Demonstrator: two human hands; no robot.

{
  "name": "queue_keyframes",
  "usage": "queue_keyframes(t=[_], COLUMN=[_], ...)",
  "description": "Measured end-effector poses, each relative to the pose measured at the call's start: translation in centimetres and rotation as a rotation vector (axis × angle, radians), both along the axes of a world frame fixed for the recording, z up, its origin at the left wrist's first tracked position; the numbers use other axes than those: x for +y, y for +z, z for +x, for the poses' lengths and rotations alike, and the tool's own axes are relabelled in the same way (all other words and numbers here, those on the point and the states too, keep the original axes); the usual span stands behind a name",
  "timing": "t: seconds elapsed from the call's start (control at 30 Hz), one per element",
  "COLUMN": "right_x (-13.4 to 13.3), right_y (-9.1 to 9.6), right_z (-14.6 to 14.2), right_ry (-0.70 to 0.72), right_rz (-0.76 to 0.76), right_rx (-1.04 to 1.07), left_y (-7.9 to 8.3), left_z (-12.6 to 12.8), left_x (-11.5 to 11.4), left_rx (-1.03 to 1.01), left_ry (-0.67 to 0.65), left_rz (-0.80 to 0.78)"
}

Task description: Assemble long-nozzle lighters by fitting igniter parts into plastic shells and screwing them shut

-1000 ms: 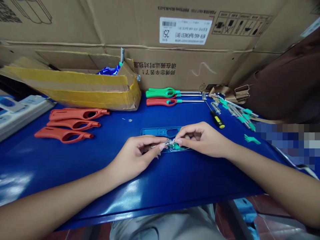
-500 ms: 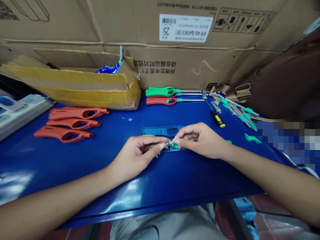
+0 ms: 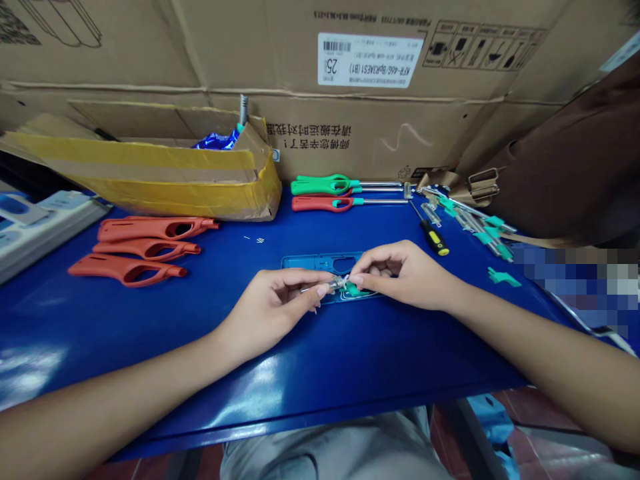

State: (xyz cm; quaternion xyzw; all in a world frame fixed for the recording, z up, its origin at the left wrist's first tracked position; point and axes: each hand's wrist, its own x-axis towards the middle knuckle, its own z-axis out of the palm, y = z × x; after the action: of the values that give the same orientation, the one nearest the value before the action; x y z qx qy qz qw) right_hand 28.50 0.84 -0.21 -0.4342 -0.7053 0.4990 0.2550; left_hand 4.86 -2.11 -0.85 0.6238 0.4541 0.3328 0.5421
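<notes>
My left hand [image 3: 273, 308] and my right hand [image 3: 400, 275] meet over the middle of the blue table [image 3: 150, 320]. Together they pinch a small metal tube with a green plastic piece [image 3: 345, 287], the left on the metal end, the right on the green end. Right beneath them lies a blue lighter shell half [image 3: 320, 263], flat and open side up. Both hands have their fingers closed in a pinch.
Three orange shell halves [image 3: 145, 248] lie at the left. A green and a red assembled lighter [image 3: 340, 193] rest by the cardboard wall. A screwdriver [image 3: 431, 235], several green-tipped metal parts [image 3: 475, 223] and a loose green piece [image 3: 503, 277] lie at the right. A taped cardboard box [image 3: 150, 170] stands back left.
Nothing has visibly moved beyond slight finger adjustments; both hands stay pinched on the small part over the blue shell.
</notes>
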Motion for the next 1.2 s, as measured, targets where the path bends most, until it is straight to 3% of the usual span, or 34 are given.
queue_keyframes(t=[0.83, 0.93, 1.03, 1.13, 1.2], right_x=[-0.4, -0.4, -0.2, 0.1, 0.2], right_y=[0.0, 0.0, 0.2, 0.2, 0.2], right_z=[-0.4, -0.1, 0.5, 1.1, 1.3], right_ry=[0.016, 0.024, 0.042, 0.161, 0.266], right_rz=[0.021, 0.110, 0.322, 0.608, 0.708], right_rx=[-0.036, -0.086, -0.156, -0.282, -0.405], left_y=[-0.1, 0.0, 0.2, 0.3, 0.5], left_z=[0.0, -0.1, -0.4, -0.9, -1.3], left_x=[0.0, 0.1, 0.4, 0.8, 1.0], left_rx=[0.005, -0.019, -0.020, 0.021, 0.098], left_ry=[-0.031, -0.035, -0.038, -0.056, -0.082], left_rz=[0.001, 0.000, 0.043, 0.129, 0.215])
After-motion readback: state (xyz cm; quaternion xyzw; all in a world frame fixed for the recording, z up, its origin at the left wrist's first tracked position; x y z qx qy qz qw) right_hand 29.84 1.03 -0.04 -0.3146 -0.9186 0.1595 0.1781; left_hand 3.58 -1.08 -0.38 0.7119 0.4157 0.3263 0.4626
